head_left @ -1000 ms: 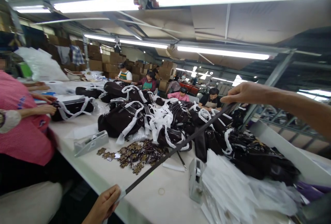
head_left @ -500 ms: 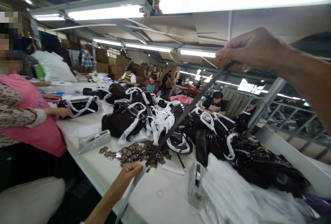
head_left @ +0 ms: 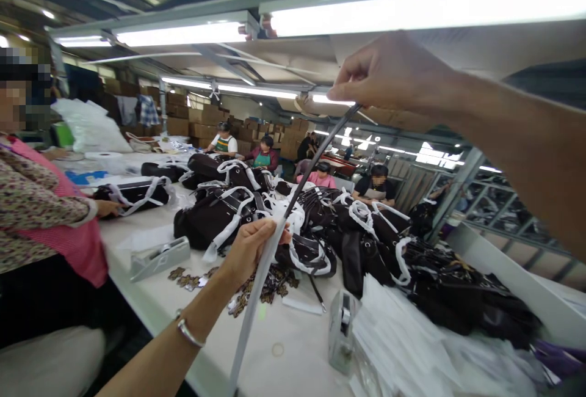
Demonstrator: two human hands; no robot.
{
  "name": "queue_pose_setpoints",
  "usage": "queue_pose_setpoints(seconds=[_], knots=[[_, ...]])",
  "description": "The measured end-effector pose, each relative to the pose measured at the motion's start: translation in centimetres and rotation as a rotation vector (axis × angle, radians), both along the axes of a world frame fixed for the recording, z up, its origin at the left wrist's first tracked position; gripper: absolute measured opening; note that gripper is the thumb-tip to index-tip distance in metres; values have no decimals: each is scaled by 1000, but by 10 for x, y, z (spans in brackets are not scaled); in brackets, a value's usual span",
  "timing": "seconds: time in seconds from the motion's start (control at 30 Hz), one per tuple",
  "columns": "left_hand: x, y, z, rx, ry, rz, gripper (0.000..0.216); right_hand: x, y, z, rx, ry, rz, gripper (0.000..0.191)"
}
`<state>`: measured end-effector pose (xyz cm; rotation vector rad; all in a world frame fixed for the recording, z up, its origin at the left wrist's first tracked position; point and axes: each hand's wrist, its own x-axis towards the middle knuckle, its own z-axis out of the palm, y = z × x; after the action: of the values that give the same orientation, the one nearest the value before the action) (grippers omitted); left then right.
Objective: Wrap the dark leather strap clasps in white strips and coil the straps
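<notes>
A dark bag strap (head_left: 315, 162) runs slantwise between my two hands above the table. My right hand (head_left: 389, 76), high in the view, pinches its upper end. Lower down, my left hand (head_left: 254, 247) is closed round the strap where a white wrapping (head_left: 256, 299) begins. Below that hand the wrapped length hangs past the bottom edge of the view. Behind the strap lies a heap of dark bags (head_left: 215, 220) with white-wrapped handles. Flower-shaped brown pieces (head_left: 279, 284) are scattered on the table (head_left: 293, 372) just beyond my left hand, which partly hides them.
One tape dispenser (head_left: 341, 330) stands at the centre right, another (head_left: 160, 256) to the left. White sheets (head_left: 403, 336) are stacked at the lower right. A co-worker in a pink apron (head_left: 82, 244) handles a dark bag (head_left: 132, 195) on the left. Lamps (head_left: 412, 3) hang overhead.
My left hand has risen and moved right along with the white wrapping, and more of its forearm shows. My right hand has shifted left. Less dark strap shows between them.
</notes>
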<state>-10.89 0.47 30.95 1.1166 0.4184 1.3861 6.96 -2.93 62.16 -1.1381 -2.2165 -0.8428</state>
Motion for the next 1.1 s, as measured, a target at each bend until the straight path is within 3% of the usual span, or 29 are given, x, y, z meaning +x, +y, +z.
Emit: queue_pose_setpoints(seconds=[0.1,0.23,0.33,0.43,0.53,0.67,0.73,0.8,0.9,0.97,1.03,1.1], knots=[[7,-1,37,92,-19,6,38,-7,3,-15,-39,-181,39,37],[19,-5,77,197,14,9,36,-27,2,-51,-76,-349,42,45],[29,-4,95,215,38,19,33,-43,-1,-78,-239,-376,82,52],[34,0,97,149,7,22,31,-50,-1,-96,-367,-343,55,62],[32,-2,77,109,48,-101,33,-42,5,-107,-409,-367,62,57],[27,-16,15,73,203,-294,37,-16,21,-122,-419,-311,42,41],[23,-23,-18,30,232,-318,37,0,28,-134,-545,-239,37,39],[17,-28,-41,-3,191,-287,36,17,30,-150,-836,-174,56,42],[-1,-35,-53,3,245,-284,37,43,23,-183,-1391,-3,78,47],[-14,-38,-51,18,348,-309,39,59,11,-206,-1667,161,105,48],[-25,-41,-50,30,444,-312,42,71,-5,-226,-1812,317,150,49],[-29,-42,-50,46,545,-317,47,77,-21,-239,-1854,423,182,49]])
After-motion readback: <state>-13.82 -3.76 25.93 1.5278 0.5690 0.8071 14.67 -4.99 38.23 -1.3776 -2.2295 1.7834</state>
